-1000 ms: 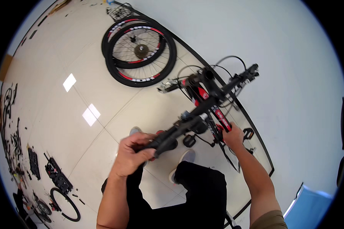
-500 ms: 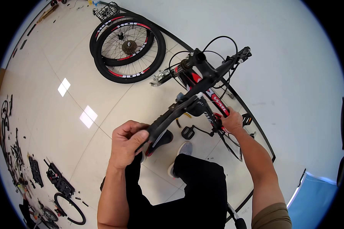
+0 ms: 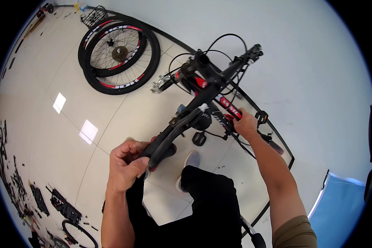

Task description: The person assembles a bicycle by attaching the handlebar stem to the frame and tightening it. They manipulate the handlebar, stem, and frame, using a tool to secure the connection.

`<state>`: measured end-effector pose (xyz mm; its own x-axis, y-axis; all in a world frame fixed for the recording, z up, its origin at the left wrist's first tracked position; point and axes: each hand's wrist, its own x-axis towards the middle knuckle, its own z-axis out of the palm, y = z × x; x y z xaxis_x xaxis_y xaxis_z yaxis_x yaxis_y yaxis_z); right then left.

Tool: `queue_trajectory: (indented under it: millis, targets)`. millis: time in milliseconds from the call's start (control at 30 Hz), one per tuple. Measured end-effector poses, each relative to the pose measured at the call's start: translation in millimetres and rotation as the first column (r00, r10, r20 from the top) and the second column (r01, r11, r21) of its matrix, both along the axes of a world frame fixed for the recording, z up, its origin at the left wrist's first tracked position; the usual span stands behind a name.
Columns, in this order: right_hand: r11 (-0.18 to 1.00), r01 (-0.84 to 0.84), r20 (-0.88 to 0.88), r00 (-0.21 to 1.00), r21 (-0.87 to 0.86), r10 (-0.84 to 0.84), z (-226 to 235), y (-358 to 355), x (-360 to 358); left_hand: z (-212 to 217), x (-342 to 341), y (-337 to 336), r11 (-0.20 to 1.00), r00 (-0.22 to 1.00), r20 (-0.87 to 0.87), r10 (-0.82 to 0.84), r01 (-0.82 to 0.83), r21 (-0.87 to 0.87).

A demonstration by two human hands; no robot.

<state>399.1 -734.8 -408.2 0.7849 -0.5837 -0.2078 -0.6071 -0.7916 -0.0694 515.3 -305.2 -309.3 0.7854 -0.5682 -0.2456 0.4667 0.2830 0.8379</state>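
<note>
A black and red bicycle frame with no wheel in its fork leans in front of me, near the wall. My left hand is closed around the near end of the black handlebar, by the brake lever. Further right, my right hand grips the frame's tube towards its rear. Looping black cables run around the stem. Below the tube hangs a black pedal. Behind the handlebar end, a dark saddle is partly hidden.
Two bicycle wheels lie overlapped on the tiles by the wall, with a wire basket beyond. Scattered bike parts and a tyre line the left side. A blue panel stands at lower right.
Most of the scene, wheels and bicycle included, sits slightly further left in the picture. Both hands keep their grips on the handlebar and the frame.
</note>
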Motion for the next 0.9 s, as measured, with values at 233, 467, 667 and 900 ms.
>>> queue_trajectory:
  millis: [233, 467, 667, 900]
  targets:
    - [0.999, 0.028, -0.080, 0.996, 0.033, -0.025, 12.9, -3.6, 6.1, -8.1, -8.3, -9.6, 0.998, 0.999, 0.010, 0.033, -0.034, 0.051]
    - [0.996, 0.008, -0.088, 0.996, 0.094, 0.000, 10.0, -12.0, 8.5, -7.9, -11.6, -14.5, 0.998, 0.999, 0.016, 0.039, -0.040, 0.048]
    - [0.991, 0.019, -0.137, 0.991, 0.136, 0.000, 12.4, -10.7, 10.5, -5.7, -9.4, -20.9, 0.998, 0.999, 0.031, 0.006, -0.008, 0.067]
    - [1.000, 0.002, 0.000, 1.000, 0.023, -0.002, 6.7, 5.2, 1.3, -8.5, -4.6, -17.8, 0.992, 0.999, 0.035, 0.007, -0.011, 0.128]
